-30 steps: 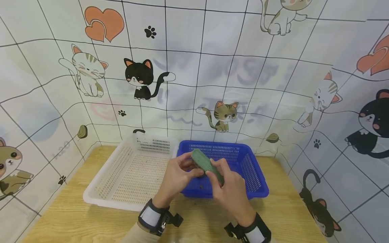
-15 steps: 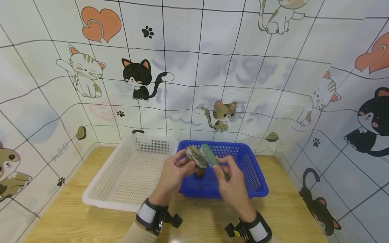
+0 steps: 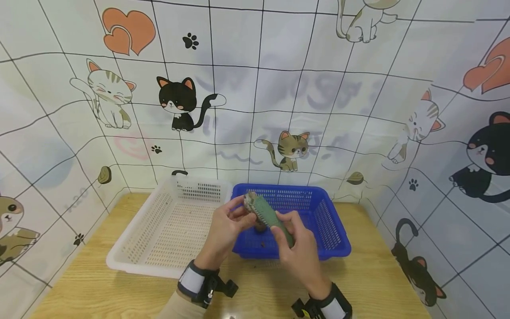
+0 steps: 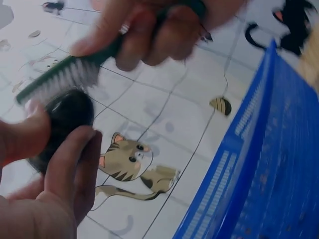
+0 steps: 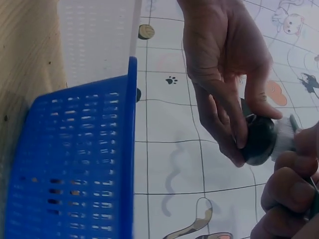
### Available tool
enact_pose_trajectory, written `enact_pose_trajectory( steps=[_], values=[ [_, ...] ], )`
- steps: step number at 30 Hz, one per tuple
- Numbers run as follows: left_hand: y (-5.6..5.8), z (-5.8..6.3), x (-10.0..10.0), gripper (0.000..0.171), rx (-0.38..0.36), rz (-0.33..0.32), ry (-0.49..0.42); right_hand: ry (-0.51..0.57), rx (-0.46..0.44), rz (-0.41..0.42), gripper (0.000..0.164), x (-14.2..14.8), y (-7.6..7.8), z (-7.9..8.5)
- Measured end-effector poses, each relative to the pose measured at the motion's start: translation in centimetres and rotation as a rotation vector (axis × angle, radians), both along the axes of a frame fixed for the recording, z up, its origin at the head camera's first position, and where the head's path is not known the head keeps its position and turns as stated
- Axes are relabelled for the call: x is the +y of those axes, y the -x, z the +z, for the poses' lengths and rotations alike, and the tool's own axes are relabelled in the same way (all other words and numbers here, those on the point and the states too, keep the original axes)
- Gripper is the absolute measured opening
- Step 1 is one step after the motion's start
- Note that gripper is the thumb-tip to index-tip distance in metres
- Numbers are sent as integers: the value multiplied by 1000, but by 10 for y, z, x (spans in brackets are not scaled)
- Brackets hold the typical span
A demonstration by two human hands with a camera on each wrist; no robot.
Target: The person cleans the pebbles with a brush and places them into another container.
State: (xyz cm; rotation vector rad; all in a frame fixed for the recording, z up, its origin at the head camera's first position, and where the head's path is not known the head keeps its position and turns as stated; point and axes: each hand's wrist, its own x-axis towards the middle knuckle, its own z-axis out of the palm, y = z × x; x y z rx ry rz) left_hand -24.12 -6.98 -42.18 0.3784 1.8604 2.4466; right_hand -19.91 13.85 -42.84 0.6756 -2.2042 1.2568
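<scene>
Over the blue basket, my left hand [image 3: 225, 230] holds a dark, smooth, streaked stone [image 4: 72, 112] between thumb and fingers. In my right hand [image 3: 300, 246] is a green brush [image 3: 266, 212], gripped by its handle. Its white bristles [image 4: 75, 77] lie against the stone's upper side in the left wrist view. From the head view the brush back covers much of the stone, leaving its left end showing. The right wrist view has the stone [image 5: 260, 142] pinched at the fingertips, with the bristles right at its side.
A blue perforated basket [image 3: 344, 248] stands under the hands, with a round brown stone [image 3: 260, 227] and small dark bits in it. To its left is a white perforated basket [image 3: 115, 259]. Both rest on a wooden table [image 3: 255, 288] before a cat-patterned wall covering.
Half a second ago the brush stood tilted beside the stone, whose streaked face showed. Now it lies over the stone again, much as one second ago. Both hands keep their holds.
</scene>
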Motion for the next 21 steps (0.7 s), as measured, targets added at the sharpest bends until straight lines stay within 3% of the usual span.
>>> enact_pose_trajectory(
  steps=[4,8,16,21],
  values=[
    [-2,-1,1,63,198,8,208,-105,73,-65,22,-1,1,6],
    [-4,-2,5,58,311,23,253,-130,94,-95,24,-3,5,15],
    [-4,1,5,63,349,17,194,-14,25,-58,22,7,12,16],
    [-4,3,2,59,252,2,158,119,-82,-29,23,12,12,12]
  ],
)
